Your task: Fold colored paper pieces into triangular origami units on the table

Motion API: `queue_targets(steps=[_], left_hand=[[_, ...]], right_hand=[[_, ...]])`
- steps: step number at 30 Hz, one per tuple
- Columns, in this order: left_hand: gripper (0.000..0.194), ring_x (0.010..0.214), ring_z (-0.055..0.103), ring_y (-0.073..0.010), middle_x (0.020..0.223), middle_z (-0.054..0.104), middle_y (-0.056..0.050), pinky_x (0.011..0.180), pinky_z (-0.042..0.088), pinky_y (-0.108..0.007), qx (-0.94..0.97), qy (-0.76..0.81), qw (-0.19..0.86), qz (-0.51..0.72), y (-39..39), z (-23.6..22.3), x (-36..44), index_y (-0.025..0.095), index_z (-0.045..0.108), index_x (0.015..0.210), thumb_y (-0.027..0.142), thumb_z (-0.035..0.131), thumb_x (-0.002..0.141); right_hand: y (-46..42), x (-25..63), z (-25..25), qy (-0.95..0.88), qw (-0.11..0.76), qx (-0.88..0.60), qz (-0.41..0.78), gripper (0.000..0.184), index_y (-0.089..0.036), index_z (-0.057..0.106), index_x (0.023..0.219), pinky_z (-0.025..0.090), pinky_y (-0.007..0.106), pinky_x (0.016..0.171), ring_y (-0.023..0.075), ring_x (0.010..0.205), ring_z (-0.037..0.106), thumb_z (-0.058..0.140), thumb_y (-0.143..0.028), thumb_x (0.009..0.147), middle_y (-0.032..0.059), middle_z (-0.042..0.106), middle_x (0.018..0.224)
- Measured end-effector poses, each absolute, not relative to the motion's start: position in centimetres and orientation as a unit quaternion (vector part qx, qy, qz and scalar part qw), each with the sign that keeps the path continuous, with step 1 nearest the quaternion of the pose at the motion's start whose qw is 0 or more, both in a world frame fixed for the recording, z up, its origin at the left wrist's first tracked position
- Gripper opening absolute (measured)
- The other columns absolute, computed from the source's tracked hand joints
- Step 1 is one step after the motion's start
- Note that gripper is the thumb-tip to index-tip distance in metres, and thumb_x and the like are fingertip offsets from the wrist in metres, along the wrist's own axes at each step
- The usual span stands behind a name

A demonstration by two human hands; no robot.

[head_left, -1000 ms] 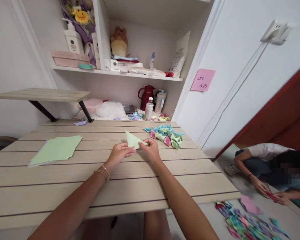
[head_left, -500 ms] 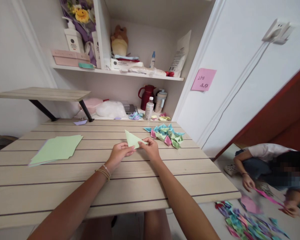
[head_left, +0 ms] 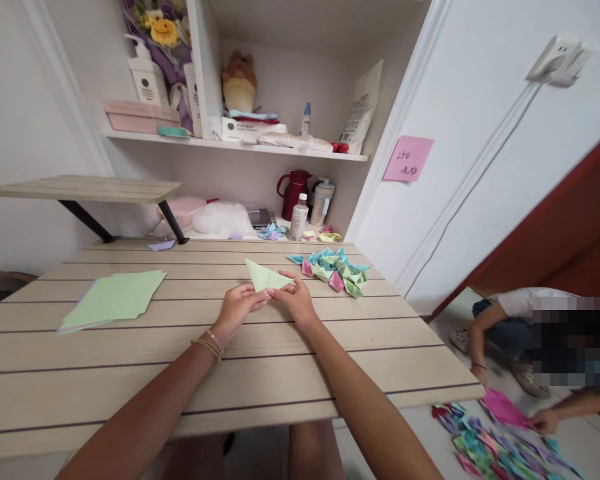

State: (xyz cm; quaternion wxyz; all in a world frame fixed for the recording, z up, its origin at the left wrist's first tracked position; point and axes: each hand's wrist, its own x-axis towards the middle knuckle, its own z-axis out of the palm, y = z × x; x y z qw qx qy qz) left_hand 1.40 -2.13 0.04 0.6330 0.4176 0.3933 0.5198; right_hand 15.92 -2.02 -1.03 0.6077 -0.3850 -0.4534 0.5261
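A light green sheet of paper (head_left: 264, 277), folded into a triangle, is held just above the wooden table (head_left: 260, 360). My left hand (head_left: 239, 305) pinches its lower left edge between thumb and fingers. On the other side, my right hand (head_left: 296, 299) grips the right part, thumb in front and fingers behind. The two thumbs nearly meet at the lower edge. To the right lies a pile of folded paper pieces (head_left: 333, 267) in blue, green and pink. Flat green sheets (head_left: 115, 297) are stacked at the left.
Behind the table, a clear bottle (head_left: 299, 219) stands before a red jug (head_left: 295, 190) and a pale cup (head_left: 322, 202). A small raised shelf (head_left: 90, 189) sits back left. At right, a crouching person handles pink paper (head_left: 505, 408) beside many folded pieces (head_left: 495, 443) on the floor.
My right thumb has slid left and down along the green paper's lower edge. The paper's upper tip has shifted slightly left. The crouching person's hands and pink paper have moved.
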Motion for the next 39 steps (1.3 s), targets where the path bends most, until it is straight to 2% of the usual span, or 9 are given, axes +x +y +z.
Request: queue_targets(steps=[7, 10, 13, 16, 19, 23, 27, 32, 39], left_hand=[[0.029, 0.070, 0.067, -0.0170, 0.077, 0.070, -0.011, 0.076, 0.053, -0.029, 0.418, 0.399, 0.628, 0.522, -2.1, 0.0, 1.4, 0.008, 0.062, 0.079, 0.016, 0.076, 0.054], [0.028, 0.070, 0.067, -0.0173, 0.077, 0.070, -0.012, 0.075, 0.054, -0.027, 0.426, 0.400, 0.628, 0.513, -2.1, 0.1, 1.4, 0.008, 0.063, 0.078, 0.017, 0.076, 0.055], [0.028, 0.071, 0.067, -0.0184, 0.079, 0.070, -0.013, 0.072, 0.054, -0.026, 0.431, 0.405, 0.629, 0.505, -1.9, 0.0, 1.0, 0.007, 0.063, 0.079, 0.018, 0.076, 0.056], [0.029, 0.072, 0.067, -0.0184, 0.082, 0.069, -0.012, 0.072, 0.054, -0.025, 0.428, 0.403, 0.625, 0.514, -1.6, 0.1, 0.1, 0.008, 0.064, 0.081, 0.018, 0.076, 0.057], [0.028, 0.072, 0.066, -0.0160, 0.079, 0.069, -0.011, 0.071, 0.053, -0.022, 0.415, 0.410, 0.614, 0.531, -1.1, 0.4, -1.2, 0.008, 0.063, 0.081, 0.018, 0.075, 0.058], [0.025, 0.064, 0.062, -0.0093, 0.074, 0.066, -0.006, 0.064, 0.050, -0.017, 0.405, 0.385, 0.620, 0.551, -0.5, 0.7, -2.0, 0.009, 0.062, 0.082, 0.016, 0.073, 0.060], [0.023, 0.053, 0.054, -0.0043, 0.067, 0.059, 0.000, 0.055, 0.046, -0.015, 0.436, 0.342, 0.653, 0.516, -0.5, 0.7, -1.6, 0.011, 0.061, 0.083, 0.021, 0.071, 0.064], [0.025, 0.053, 0.051, -0.0047, 0.066, 0.056, 0.001, 0.055, 0.043, -0.016, 0.456, 0.335, 0.675, 0.474, -1.0, 0.5, -0.7, 0.012, 0.060, 0.085, 0.025, 0.070, 0.065], [0.024, 0.056, 0.053, -0.0056, 0.069, 0.058, 0.001, 0.059, 0.043, -0.018, 0.461, 0.342, 0.684, 0.451, -1.2, 0.3, -0.4, 0.013, 0.061, 0.084, 0.024, 0.070, 0.065]], right_hand=[[-1.7, 15.9, -1.2, -0.432, 0.621, -0.387, 0.528, 0.061, -0.015, 0.055, 0.098, 0.051, 0.029, 0.059, 0.0165, 0.055, 0.062, 0.080, -0.029, 0.044, -0.0016, 0.063, 0.055], [-1.7, 15.9, -1.2, -0.423, 0.621, -0.382, 0.537, 0.044, -0.014, 0.060, 0.078, 0.052, 0.029, 0.059, 0.0166, 0.054, 0.062, 0.081, -0.029, 0.043, -0.0012, 0.062, 0.052], [-1.7, 16.6, -1.1, -0.419, 0.603, -0.382, 0.562, 0.031, -0.013, 0.060, 0.063, 0.053, 0.030, 0.059, 0.0187, 0.058, 0.064, 0.080, -0.032, 0.047, 0.0044, 0.065, 0.057], [-1.5, 18.2, -1.1, -0.390, 0.615, -0.374, 0.574, 0.029, -0.013, 0.064, 0.067, 0.054, 0.030, 0.063, 0.0186, 0.064, 0.065, 0.078, -0.033, 0.053, 0.0074, 0.068, 0.066], [-1.2, 20.1, -1.0, -0.346, 0.673, -0.366, 0.542, 0.025, -0.015, 0.065, 0.066, 0.055, 0.028, 0.065, 0.0170, 0.067, 0.064, 0.077, -0.033, 0.054, 0.0058, 0.068, 0.071], [-0.7, 20.8, -1.0, -0.336, 0.691, -0.393, 0.505, 0.027, -0.015, 0.064, 0.067, 0.053, 0.027, 0.056, 0.0152, 0.059, 0.062, 0.074, -0.039, 0.058, 0.0047, 0.066, 0.065], [-0.9, 19.5, -0.7, -0.398, 0.634, -0.395, 0.532, 0.035, -0.014, 0.066, 0.073, 0.050, 0.024, 0.049, 0.0122, 0.053, 0.060, 0.066, -0.048, 0.065, 0.0056, 0.066, 0.068], [-1.9, 17.6, -0.4, -0.466, 0.545, -0.341, 0.609, 0.032, -0.015, 0.066, 0.081, 0.048, 0.023, 0.053, 0.0109, 0.056, 0.060, 0.070, -0.042, 0.062, 0.0043, 0.067, 0.077], [-2.5, 17.1, -0.1, -0.455, 0.517, -0.327, 0.647, 0.028, -0.017, 0.065, 0.082, 0.044, 0.019, 0.052, 0.0099, 0.060, 0.057, 0.071, -0.036, 0.062, 0.0003, 0.064, 0.070]])
